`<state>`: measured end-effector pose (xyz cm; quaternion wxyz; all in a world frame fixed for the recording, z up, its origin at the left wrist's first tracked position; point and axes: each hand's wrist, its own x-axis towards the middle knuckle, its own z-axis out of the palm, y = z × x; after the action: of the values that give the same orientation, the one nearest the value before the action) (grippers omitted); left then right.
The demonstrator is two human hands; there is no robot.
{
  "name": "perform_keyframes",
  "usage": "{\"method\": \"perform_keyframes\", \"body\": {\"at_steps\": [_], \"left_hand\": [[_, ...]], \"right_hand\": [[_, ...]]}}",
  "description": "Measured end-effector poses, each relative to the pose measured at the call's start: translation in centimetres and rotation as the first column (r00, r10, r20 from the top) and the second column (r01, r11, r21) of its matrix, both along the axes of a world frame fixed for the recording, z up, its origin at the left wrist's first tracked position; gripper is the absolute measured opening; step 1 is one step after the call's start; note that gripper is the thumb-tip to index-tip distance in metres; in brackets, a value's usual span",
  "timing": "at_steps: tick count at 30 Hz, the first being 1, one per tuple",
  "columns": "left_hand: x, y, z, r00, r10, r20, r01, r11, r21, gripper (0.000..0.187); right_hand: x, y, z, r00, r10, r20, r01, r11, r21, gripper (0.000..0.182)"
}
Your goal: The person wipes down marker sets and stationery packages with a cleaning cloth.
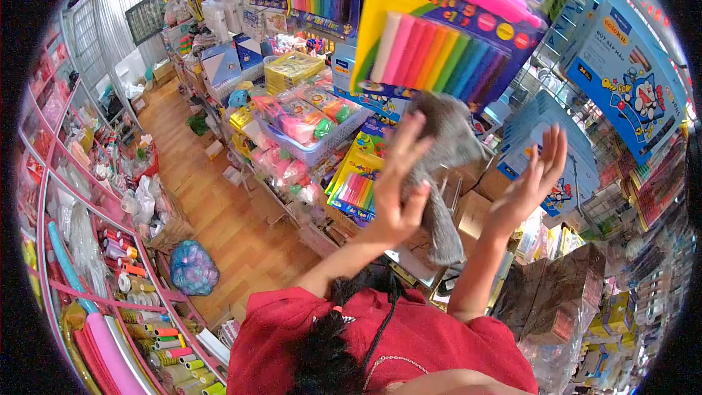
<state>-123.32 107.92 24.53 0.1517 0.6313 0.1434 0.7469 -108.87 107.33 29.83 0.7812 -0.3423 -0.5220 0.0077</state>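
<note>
A grey cloth [450, 139] hangs between my two hands, its lower end dangling beside my left wrist. My left hand [402, 183] is raised against the cloth with fingers spread; whether it grips any of it cannot be made out. To the right, my right hand [534, 183] is held up apart from the cloth, fingers extended and nothing in it. Above the cloth hangs a modelling clay pack [439, 51] with a row of coloured sticks and a pink roller. A similar clay pack [358, 183] stands behind my left hand.
Blue crayon boxes [621, 66] hang at the right. A basket of colourful packets [314, 139] sits on the shelf left of my hands. Pink shelving [110, 197] lines the far left. On the wooden floor [256, 256] rests a tied bag [194, 268]. Wrapped cartons [548, 292] are at lower right.
</note>
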Motion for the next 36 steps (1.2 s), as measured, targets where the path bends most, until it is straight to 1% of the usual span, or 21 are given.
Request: {"method": "perform_keyframes", "body": {"at_steps": [2,4,5,7,9,11,13,15,16,17,19,20,23,24,26,29,30,31,33,34,36], "left_hand": [[-1.1,1.1,1.7,0.985,0.169,0.013,-0.17,0.983,0.072,0.047],[-1.9,2.5,3.2,0.942,0.334,-0.018,-0.326,0.929,0.178,0.046],[-2.0,3.0,3.7,0.925,0.379,-0.026,-0.366,0.908,0.204,0.047],[-2.2,4.1,4.9,0.88,0.473,-0.034,-0.449,0.854,0.264,0.049],[-2.2,5.0,5.6,0.879,0.476,0.006,-0.457,0.842,0.288,0.046],[-2.2,5.7,5.8,0.882,0.471,0.025,-0.461,0.849,0.259,0.047],[-2.2,6.2,5.9,0.878,0.478,0.031,-0.471,0.851,0.234,0.045],[-2.1,6.5,6.0,0.877,0.479,0.044,-0.476,0.854,0.211,0.045],[-2.0,6.3,6.3,0.833,0.553,0.01,-0.544,0.816,0.196,0.045],[-1.9,6.4,6.6,0.807,0.589,-0.042,-0.567,0.792,0.226,0.048],[-0.4,6.3,7.5,0.757,0.639,-0.137,-0.589,0.757,0.284,0.051],[0.7,6.3,7.7,0.809,0.572,-0.131,-0.52,0.803,0.292,0.054],[2.3,6.9,8.3,0.832,0.535,-0.148,-0.478,0.826,0.3,0.059],[2.0,6.9,8.9,0.773,0.601,-0.2,-0.533,0.788,0.309,0.059],[2.5,6.9,9.7,0.778,0.61,-0.153,-0.576,0.789,0.215,0.059],[2.0,9.3,10.6,0.84,0.541,-0.037,-0.541,0.841,0.001,0.058],[1.7,10.9,11.2,0.864,0.504,0.018,-0.501,0.862,-0.075,0.057],[1.1,11.9,11.8,0.882,0.47,0.039,-0.466,0.881,-0.078,0.052],[-0.8,14.3,12.7,0.913,0.4,0.076,-0.394,0.915,-0.084,0.046],[-1.6,15.3,12.8,0.889,0.445,-0.106,-0.451,0.892,-0.041,0.051],[1.3,12.3,11.0,0.895,0.434,-0.1,-0.434,0.901,0.028,0.054]], "right_hand": [[0.8,2.2,2.6,0.991,0.083,0.1,-0.08,0.996,-0.033,0.047],[0.5,4.9,4.7,0.964,0.205,0.171,-0.187,0.975,-0.118,0.051],[0.8,6.4,4.9,0.959,0.163,0.233,-0.132,0.981,-0.145,0.049],[-0.5,6.4,6.2,0.959,0.228,0.167,-0.203,0.967,-0.153,0.049],[-0.8,7.5,6.3,0.96,0.067,0.272,-0.049,0.996,-0.071,0.052],[-1.8,8.0,6.2,0.966,0.015,0.26,-0.024,0.999,0.031,0.054],[-2.3,7.2,6.8,0.977,0.135,0.163,-0.13,0.991,-0.044,0.051],[-1.9,7.8,6.9,0.931,0.326,0.166,-0.321,0.945,-0.057,0.047],[-1.6,8.2,6.9,0.893,0.418,0.168,-0.414,0.908,-0.063,0.046],[-1.2,8.9,6.1,0.831,0.545,0.107,-0.53,0.836,-0.143,0.044],[-2.7,7.9,5.9,0.536,0.792,-0.291,-0.84,0.535,-0.089,0.046],[-3.3,7.1,5.8,0.551,0.798,-0.246,-0.834,0.541,-0.111,0.049],[-4.2,5.7,5.7,0.572,0.81,-0.133,-0.819,0.554,-0.146,0.056],[-4.1,5.8,5.5,0.57,0.814,-0.113,-0.82,0.555,-0.141,0.057],[-4.0,6.4,5.2,0.627,0.774,-0.086,-0.778,0.616,-0.125,0.059],[-4.0,7.2,4.8,0.572,0.805,-0.158,-0.82,0.554,-0.144,0.06],[-4.1,6.3,4.7,0.474,0.87,-0.132,-0.878,0.456,-0.148,0.061],[-4.2,6.7,4.0,0.452,0.862,-0.228,-0.892,0.434,-0.125,0.062],[-4.3,6.9,3.7,0.45,0.859,-0.243,-0.893,0.433,-0.122,0.062],[-4.3,6.6,3.9,0.449,0.866,-0.22,-0.894,0.432,-0.123,0.062],[-4.5,6.1,4.9,0.44,0.881,-0.172,-0.898,0.425,-0.116,0.062]]}}
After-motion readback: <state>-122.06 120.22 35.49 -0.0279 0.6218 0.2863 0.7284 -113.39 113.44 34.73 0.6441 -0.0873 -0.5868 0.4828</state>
